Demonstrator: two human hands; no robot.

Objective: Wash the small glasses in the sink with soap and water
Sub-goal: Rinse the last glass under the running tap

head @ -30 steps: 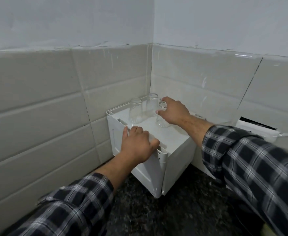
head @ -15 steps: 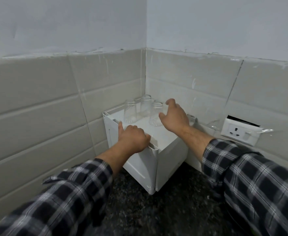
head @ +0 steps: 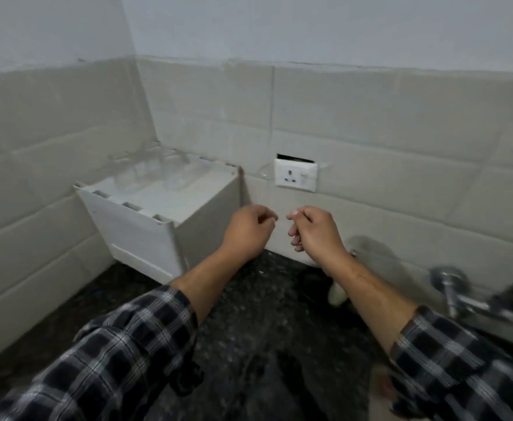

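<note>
1. While the whole frame is motion-blurred, the layout is readable: tiled wall (head: 36, 147) far left, meeting the back wall in a corner.
2. White box (head: 146, 235) sits in that corner on the dark speckled counter (head: 249, 314), back edge against the tiles.
3. Small glasses (head: 173, 177) stand on top of the box, toward its rear by the wall. Clear and smeared, so count and orientation can't be told.
4. Left hand (head: 249, 232) is in the air just right of the box's front corner, not touching it. Fingers loosely curled, thumb by the index, nothing in it.
5. Right hand (head: 316, 232) is level with it, a small gap between the two, no contact. Fingers loosely curled downward, nothing held.
6. Both forearms are bare, with plaid sleeves (head: 121, 360) pushed up.
7. Wall socket (head: 295, 175) is on the back tiles, above the gap between the hands.
8. Pale object (head: 337, 294) sits at the wall base behind the right forearm, too blurred to identify.
9. Chrome tap (head: 461, 296) is at the far right, blurred.
</note>
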